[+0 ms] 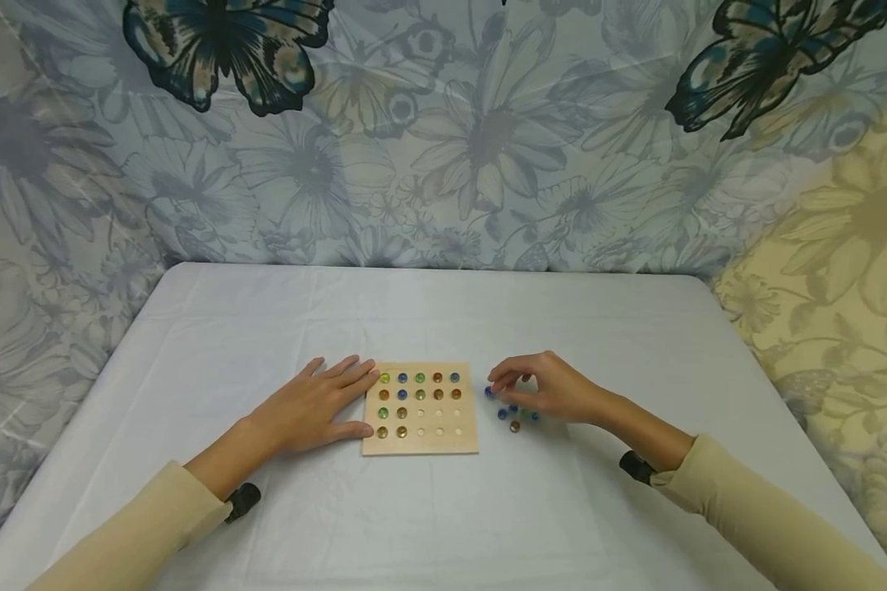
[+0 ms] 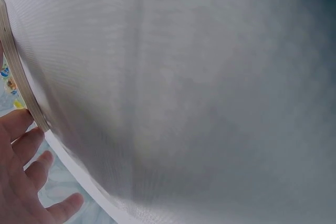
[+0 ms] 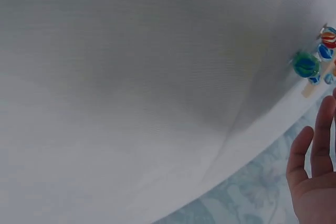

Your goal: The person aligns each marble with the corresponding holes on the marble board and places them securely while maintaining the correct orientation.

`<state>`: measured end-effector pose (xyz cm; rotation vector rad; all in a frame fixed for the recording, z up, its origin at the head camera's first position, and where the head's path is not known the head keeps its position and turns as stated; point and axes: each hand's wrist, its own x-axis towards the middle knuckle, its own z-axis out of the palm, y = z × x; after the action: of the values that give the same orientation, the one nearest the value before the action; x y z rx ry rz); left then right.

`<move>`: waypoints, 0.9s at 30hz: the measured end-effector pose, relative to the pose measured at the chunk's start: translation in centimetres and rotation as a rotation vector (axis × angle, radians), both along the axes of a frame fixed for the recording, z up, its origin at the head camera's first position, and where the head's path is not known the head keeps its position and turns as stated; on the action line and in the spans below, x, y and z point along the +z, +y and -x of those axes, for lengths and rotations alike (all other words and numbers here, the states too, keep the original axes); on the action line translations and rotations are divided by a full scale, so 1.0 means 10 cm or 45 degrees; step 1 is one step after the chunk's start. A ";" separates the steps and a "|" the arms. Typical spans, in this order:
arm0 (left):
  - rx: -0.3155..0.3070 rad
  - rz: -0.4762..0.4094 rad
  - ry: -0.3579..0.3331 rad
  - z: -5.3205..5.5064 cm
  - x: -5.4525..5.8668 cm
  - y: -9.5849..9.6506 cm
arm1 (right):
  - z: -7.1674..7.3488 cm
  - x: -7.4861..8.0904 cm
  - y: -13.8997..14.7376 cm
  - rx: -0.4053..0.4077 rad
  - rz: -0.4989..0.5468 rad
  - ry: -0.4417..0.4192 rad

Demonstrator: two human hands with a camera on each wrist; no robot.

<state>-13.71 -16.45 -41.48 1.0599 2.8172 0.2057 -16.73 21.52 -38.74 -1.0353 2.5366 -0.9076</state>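
Note:
A light wooden board [image 1: 449, 450] with rows of round hollows lies mid-table, and glass marbles [image 1: 420, 395] sit in many of them. Bare hollows [image 1: 439, 422] show at its lower right. My left hand [image 1: 328, 404] rests with fingers spread at the board's left edge, index finger and thumb touching it. To the right of the board, my right hand [image 1: 547, 387] has thumb and index finger bent together around a blue marble [image 1: 489, 392]. Below that hand lie several loose marbles [image 1: 514, 426], blue, green and reddish brown; the right wrist view shows a blue-green marble [image 3: 306, 64] near the fingers.
A white cloth [image 1: 303, 525] covers the table, whose far edge meets a hanging fabric [image 1: 443, 164] printed with flowers and butterflies. Dark wrist cameras [image 1: 244, 501] sit at both cuffs, close over the cloth.

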 end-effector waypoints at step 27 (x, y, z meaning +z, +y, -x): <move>0.009 0.007 -0.005 0.00 -0.02 -0.01 | -0.16 -0.19 0.48 -0.090 -0.031 -0.063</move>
<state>-13.72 -16.56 -41.71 1.0472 2.8168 0.2010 -15.11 26.31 -40.61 -0.9101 2.5510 -0.9070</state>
